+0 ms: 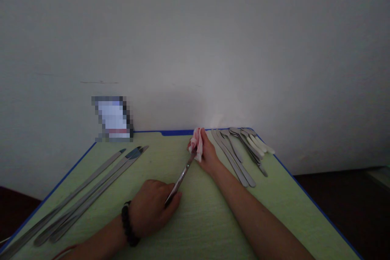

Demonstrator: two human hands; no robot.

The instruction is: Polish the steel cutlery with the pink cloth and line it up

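My left hand is closed round the handle end of a long metal utensil that slants up and to the right over the green table. A dark bead bracelet sits on that wrist. My right hand is closed on a pink-and-white cloth, which is wrapped round the far end of the same utensil. The utensil's tip is hidden inside the cloth.
Three long metal utensils lie diagonally at the left of the table. A pile of several spoons and other cutlery lies at the far right. A blurred-out card stands against the white wall at the back left. The table has a blue edge.
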